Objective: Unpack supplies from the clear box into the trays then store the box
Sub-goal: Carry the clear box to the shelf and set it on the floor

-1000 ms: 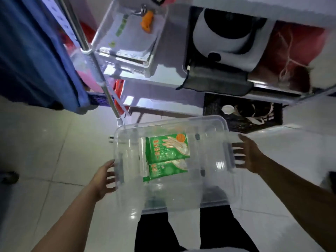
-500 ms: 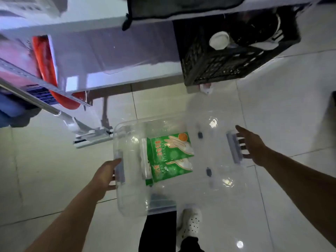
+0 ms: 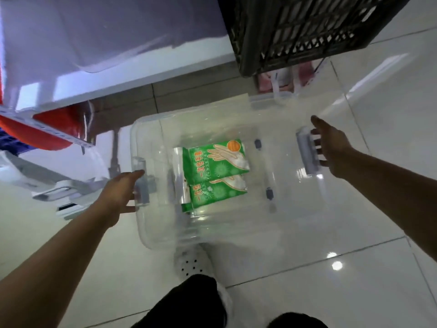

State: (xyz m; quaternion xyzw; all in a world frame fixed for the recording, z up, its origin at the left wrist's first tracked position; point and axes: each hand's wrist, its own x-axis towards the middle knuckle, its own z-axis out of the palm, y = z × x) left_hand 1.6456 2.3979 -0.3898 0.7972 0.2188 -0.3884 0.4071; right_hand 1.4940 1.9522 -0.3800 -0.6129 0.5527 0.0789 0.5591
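I carry the clear plastic box (image 3: 279, 223) low over the tiled floor. My left hand (image 3: 120, 192) grips the grey handle on its left end, fingers curled under the rim. My right hand (image 3: 331, 147) holds the grey handle on its right end, fingers hooked through the clip. Inside the box lie two green packets of disposable gloves (image 3: 217, 171), one overlapping the other, with a clear wrapped roll (image 3: 178, 176) beside them on the left.
A black slatted crate (image 3: 307, 31) stands on the floor at the top right. A white shelf board (image 3: 99, 62) and a metal rack foot (image 3: 59, 185) are at the left, with something red (image 3: 47, 133) under the shelf. My shoe (image 3: 191, 261) shows below the box.
The view has tilted further down and the box has come lower toward the floor, close to the black crate. Both hands have kept their hold on the handles.
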